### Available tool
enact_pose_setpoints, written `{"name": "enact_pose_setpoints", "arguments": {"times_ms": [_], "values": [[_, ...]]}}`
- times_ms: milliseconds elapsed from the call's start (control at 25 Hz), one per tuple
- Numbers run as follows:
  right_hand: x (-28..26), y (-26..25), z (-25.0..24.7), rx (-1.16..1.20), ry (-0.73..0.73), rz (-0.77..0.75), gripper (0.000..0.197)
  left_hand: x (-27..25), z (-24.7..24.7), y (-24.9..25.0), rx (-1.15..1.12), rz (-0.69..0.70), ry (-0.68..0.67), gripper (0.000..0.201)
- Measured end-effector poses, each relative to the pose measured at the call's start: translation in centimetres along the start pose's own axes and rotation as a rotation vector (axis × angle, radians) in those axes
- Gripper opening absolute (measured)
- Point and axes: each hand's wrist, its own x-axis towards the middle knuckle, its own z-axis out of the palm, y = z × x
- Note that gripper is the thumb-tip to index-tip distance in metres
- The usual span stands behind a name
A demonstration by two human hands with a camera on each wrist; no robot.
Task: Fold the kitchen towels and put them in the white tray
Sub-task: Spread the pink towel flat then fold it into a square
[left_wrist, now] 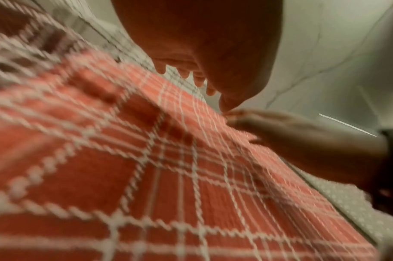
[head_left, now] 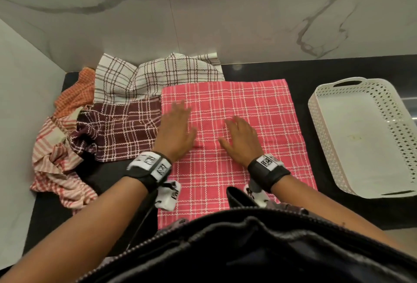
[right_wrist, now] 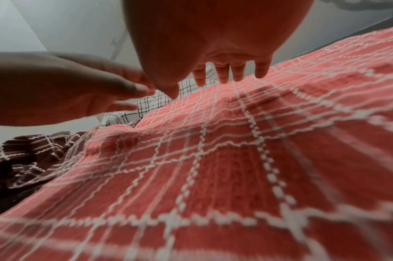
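A pink checked towel [head_left: 259,106] lies spread flat on the black counter [head_left: 300,72] in front of me. My left hand [head_left: 177,128] lies flat on its left part, fingers straight. My right hand [head_left: 241,137] lies flat on its middle, fingers spread. Both wrist views look low across the pink towel [left_wrist: 146,176] [right_wrist: 235,159] under straight fingers [left_wrist: 186,74] [right_wrist: 238,72]. The white perforated tray [head_left: 361,138] stands to the right, nothing in it. Left of the pink towel is a heap: a maroon checked towel [head_left: 119,133], a white checked one [head_left: 158,75], an orange one [head_left: 76,95] and a striped one [head_left: 54,158].
A marble wall [head_left: 225,23] runs behind the counter and a white side wall [head_left: 22,102] closes the left end. A dark bag or garment [head_left: 248,249] hangs at my body, over the counter's near edge. Bare black counter shows between towel and tray.
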Motion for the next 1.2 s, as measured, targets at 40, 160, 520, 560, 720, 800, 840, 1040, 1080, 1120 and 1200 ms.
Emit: {"name": "enact_pose_setpoints", "arguments": {"times_ms": [40, 160, 520, 560, 720, 800, 840, 1040, 1080, 1120, 1200], "values": [[1.1, -0.4, 0.0, 0.026, 0.011, -0.001, 0.064, 0.3, 1.7, 1.9, 0.03, 0.075, -0.065, 0.065], [3.0, -0.4, 0.7, 0.036, -0.08, -0.007, 0.069, 1.6, 4.9, 2.5, 0.104, 0.079, -0.216, 0.067], [2.4, 13.4, -2.5, -0.075, -0.03, 0.285, 0.088, 2.3, 4.5, -4.8, 0.165, -0.003, -0.155, 0.08], [2.5, 13.7, -2.8, -0.068, -0.033, 0.312, 0.087, 2.4, 4.5, -4.4, 0.148, -0.026, -0.152, 0.079], [5.1, 9.6, -3.0, 0.013, 0.016, 0.322, 0.08, 4.3, 4.3, -1.1, 0.07, 0.009, -0.149, 0.076], [6.8, 5.9, -2.1, 0.022, 0.002, 0.15, 0.076, 6.2, 4.3, 1.3, 0.042, 0.087, -0.156, 0.072], [7.5, 4.1, -1.5, 0.011, -0.035, 0.05, 0.074, 7.2, 4.4, 2.3, 0.031, 0.11, -0.162, 0.071], [10.0, 4.5, -1.0, -0.115, -0.202, -0.126, 0.073, 10.1, 4.7, -0.2, 0.147, 0.103, -0.22, 0.072], [10.4, 6.2, -1.5, -0.12, -0.182, -0.083, 0.075, 10.2, 4.3, -1.7, 0.179, 0.085, -0.212, 0.074], [10.8, 8.2, -2.3, -0.118, -0.15, -0.017, 0.076, 10.2, 3.9, -3.3, 0.199, 0.061, -0.196, 0.078], [11.2, 12.4, -4.1, -0.109, -0.107, 0.14, 0.079, 9.9, 3.0, -5.7, 0.213, 0.003, -0.179, 0.083]]}}
